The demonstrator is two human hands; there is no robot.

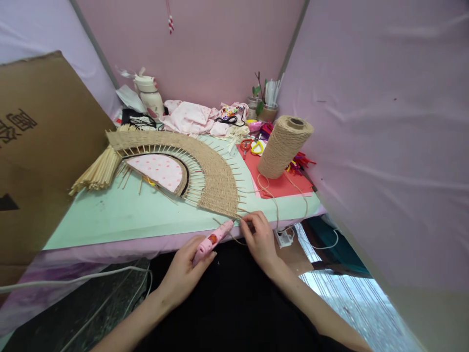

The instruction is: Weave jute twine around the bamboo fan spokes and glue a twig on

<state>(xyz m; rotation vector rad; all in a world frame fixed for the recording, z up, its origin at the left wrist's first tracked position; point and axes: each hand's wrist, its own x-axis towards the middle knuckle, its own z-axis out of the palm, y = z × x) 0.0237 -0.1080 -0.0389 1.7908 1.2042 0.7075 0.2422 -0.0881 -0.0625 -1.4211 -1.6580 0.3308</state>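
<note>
My left hand (pixel 186 266) is wrapped round a pink glue gun (pixel 214 239), a straight, stick-shaped one with a red-orange patch on its side. Its tip points at the near right corner of a half-ring fan of woven twine (pixel 216 181) on thin sticks. At that corner, my right hand (pixel 259 237) pinches the jute twine (pixel 240 221) between thumb and fingers. A loose tail of twine hangs by the table edge. Inside the woven arc lies a half-round panel of pink dotted cloth (pixel 161 169) with a black rim.
A large twine spool (pixel 284 146) stands on red sheets (pixel 289 186), its strand looping down over the table edge. Scissors (pixel 257 146) lie behind. At left are a stick bundle (pixel 98 168) and a cardboard box (pixel 44 146). A bottle (pixel 149 93) and cloth (pixel 192 115) line the back.
</note>
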